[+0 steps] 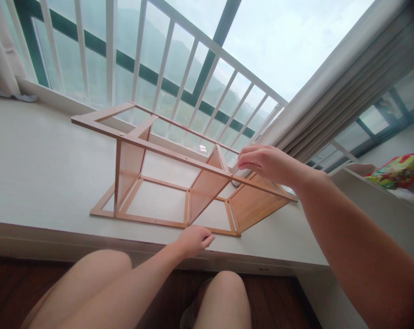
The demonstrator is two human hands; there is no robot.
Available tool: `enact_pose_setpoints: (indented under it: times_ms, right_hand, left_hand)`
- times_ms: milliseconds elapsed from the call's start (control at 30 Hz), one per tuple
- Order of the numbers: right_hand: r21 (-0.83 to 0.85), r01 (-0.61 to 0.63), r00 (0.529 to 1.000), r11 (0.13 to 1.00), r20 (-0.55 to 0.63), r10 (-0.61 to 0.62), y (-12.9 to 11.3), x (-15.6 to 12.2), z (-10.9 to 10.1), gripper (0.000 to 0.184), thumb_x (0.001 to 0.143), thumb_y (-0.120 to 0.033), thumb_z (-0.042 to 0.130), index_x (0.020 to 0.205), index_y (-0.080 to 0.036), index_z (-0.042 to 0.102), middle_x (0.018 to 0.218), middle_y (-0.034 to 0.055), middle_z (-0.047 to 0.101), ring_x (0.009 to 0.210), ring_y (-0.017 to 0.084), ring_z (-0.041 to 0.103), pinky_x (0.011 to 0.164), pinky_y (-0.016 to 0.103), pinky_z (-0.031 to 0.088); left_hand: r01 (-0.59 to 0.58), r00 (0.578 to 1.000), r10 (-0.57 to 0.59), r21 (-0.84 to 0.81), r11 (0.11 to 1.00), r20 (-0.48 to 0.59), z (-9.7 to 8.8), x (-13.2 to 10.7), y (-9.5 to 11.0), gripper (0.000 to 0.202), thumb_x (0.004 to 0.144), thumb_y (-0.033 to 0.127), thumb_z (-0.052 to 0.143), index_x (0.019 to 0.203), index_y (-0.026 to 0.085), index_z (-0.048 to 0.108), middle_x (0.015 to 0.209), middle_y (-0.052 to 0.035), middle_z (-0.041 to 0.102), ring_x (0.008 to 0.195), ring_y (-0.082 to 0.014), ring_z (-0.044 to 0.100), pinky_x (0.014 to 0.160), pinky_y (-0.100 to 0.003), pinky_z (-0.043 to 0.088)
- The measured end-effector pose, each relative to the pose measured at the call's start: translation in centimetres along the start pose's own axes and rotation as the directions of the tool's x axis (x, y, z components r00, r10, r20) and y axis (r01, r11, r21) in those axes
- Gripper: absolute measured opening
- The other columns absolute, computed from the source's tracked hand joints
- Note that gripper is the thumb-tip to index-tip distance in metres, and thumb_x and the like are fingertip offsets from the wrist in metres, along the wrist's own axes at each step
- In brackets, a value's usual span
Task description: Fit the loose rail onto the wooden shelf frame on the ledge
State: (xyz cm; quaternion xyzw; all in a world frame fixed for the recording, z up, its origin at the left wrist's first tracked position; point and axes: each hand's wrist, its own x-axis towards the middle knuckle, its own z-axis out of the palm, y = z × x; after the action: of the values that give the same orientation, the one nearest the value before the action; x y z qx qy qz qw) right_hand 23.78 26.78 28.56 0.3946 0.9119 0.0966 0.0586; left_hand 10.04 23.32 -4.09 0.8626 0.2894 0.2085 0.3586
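Observation:
A light-brown wooden rack stands on the white ledge, made of an upper frame, a lower frame and upright panels between them. The left panel, the middle panel and the right panel are all in view. My right hand is at the upper frame, just above its front rail near the middle panel, with fingers curled in a pinch. Whatever may be between those fingertips is hidden. Close to the front rail of the lower frame, my left hand is closed, its palm side out of sight.
The white ledge ends at a front edge just before my knees. Behind the rack runs a white window railing. A grey curtain hangs at right, and a colourful bag lies at far right.

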Motion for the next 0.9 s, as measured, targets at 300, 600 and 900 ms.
enact_pose_setpoints:
  times_ms: [300,600,900]
  right_hand:
    - [-0.059,-0.122,0.992,0.991,0.004,0.122,0.29,-0.16,0.57,0.018,0.09,-0.021,0.05,0.081,-0.021,0.065,0.082,0.001,0.07,0.075,0.015,0.06,0.072,0.026,0.04]
    - [-0.013,-0.162,0.986,0.987,-0.028,0.162,0.2,0.1,0.51,0.02,0.091,-0.023,0.05,0.08,-0.021,0.066,0.079,0.0019,0.069,0.077,0.016,0.06,0.075,0.027,0.041]
    - [-0.003,-0.008,1.0,1.0,-0.025,0.008,0.27,-0.09,0.0,0.022,0.093,-0.022,0.048,0.082,-0.021,0.067,0.087,0.0057,0.069,0.084,0.018,0.059,0.077,0.029,0.042]
  left_hand:
    - [-0.015,1.0,0.015,0.017,1.0,0.012,0.22,0.28,-0.07,0.041,0.094,0.04,0.042,0.066,0.019,0.063,0.071,-0.0031,0.068,0.068,-0.016,0.057,0.061,-0.025,0.031]
    - [-0.016,1.0,0.016,0.008,1.0,0.005,-0.1,0.14,0.31,0.043,0.093,0.041,0.041,0.062,0.018,0.059,0.069,-0.0025,0.066,0.065,-0.015,0.054,0.058,-0.026,0.028]
    - [-0.018,1.0,0.018,0.008,1.0,0.007,0.08,0.16,0.16,0.044,0.094,0.042,0.041,0.062,0.018,0.059,0.068,-0.0034,0.065,0.064,-0.015,0.053,0.059,-0.026,0.029]
